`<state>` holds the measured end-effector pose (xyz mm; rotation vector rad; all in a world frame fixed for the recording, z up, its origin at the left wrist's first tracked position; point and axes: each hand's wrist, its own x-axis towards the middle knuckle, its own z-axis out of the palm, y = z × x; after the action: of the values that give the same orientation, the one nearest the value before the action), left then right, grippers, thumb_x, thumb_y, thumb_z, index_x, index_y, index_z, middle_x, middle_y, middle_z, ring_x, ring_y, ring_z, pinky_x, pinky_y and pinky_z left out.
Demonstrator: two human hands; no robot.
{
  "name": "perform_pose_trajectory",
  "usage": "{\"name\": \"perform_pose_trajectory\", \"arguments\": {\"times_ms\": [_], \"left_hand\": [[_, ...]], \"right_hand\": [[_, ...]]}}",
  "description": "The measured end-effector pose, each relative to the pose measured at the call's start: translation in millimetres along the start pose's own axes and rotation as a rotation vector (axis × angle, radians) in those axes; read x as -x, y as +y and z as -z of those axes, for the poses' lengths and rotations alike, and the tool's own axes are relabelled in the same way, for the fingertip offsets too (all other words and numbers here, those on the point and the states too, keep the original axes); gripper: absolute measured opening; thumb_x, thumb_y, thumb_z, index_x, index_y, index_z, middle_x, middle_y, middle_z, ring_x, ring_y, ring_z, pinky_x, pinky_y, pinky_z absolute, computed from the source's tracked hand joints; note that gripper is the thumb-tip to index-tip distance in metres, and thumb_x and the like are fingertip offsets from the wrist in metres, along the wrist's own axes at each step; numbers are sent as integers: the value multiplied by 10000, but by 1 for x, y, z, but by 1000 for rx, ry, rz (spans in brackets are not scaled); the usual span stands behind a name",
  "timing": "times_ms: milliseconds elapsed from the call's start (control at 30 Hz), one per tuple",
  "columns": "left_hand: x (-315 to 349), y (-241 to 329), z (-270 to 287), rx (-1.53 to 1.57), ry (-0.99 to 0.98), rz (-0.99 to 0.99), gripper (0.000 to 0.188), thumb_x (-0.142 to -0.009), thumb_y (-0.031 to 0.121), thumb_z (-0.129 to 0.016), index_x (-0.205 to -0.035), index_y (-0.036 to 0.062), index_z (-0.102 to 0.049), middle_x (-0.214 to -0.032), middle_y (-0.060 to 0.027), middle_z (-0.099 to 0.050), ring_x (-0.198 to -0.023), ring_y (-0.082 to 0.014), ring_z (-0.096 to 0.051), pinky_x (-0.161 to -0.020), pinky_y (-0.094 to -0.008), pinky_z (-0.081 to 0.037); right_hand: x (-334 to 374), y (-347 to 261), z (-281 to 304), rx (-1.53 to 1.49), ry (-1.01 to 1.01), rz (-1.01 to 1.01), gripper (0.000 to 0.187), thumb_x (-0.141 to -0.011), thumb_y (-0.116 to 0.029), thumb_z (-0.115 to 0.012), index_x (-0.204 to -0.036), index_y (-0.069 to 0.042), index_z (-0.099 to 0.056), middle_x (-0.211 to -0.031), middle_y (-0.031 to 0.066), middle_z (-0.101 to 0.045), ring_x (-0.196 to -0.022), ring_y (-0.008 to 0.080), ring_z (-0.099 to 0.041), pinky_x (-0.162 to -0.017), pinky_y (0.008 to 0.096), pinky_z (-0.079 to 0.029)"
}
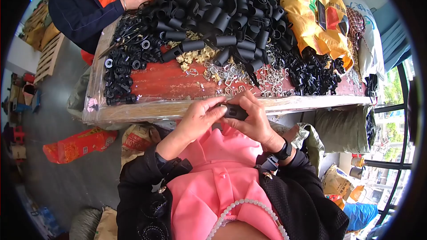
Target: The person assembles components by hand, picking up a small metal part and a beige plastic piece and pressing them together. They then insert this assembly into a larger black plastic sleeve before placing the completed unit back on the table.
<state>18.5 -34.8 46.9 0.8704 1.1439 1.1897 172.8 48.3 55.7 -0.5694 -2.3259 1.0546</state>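
Just past the table's near edge, in front of my chest, both hands meet around a small black plastic part [235, 112] with a slot-like opening. My right hand [257, 118] is closed on it, thumb below and fingers above. The thumb and forefinger of my left hand [200, 118] pinch together at its left end. Whether a smaller piece sits between those fingertips is hidden. Beyond my hands lie silver metal loops [231, 74], brass-coloured clips [195, 56] and a large heap of black plastic tubes [218, 20].
The red-topped table [164, 82] has a wooden edge [155, 112]. Black ring-shaped parts [118, 73] lie left, small black clips [313, 75] right. A yellow sack [311, 18] leans at the far right. A co-worker's hand [137, 0] handles small pieces at the far left.
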Motion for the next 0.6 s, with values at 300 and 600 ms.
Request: {"name": "perform_pose_trajectory", "arguments": {"times_ms": [300,600], "left_hand": [[-3,-3,-1,-88,-5,-292,607,-784,46,-541,-1283,-6,-200,-1121,-148,-457,-959,-132,-467,-822,-238,-380],[-6,0,-2,71,-115,-268,760,-763,23,-560,-1307,7,-29,-1121,-134,-436,-1021,-153,-428,-863,-275,-357]], "right_hand": [[-2,5,-1,-1,65,69,483,-609,-158,-698,-1009,-5,-475,-939,132,-483,-876,287,-486,-736,338,-410],[-16,13,17,-378,-241,144,777,-616,-403,-659,-1203,-10,-336,-1115,159,-438,-1026,303,-427,-890,383,-317]]}}
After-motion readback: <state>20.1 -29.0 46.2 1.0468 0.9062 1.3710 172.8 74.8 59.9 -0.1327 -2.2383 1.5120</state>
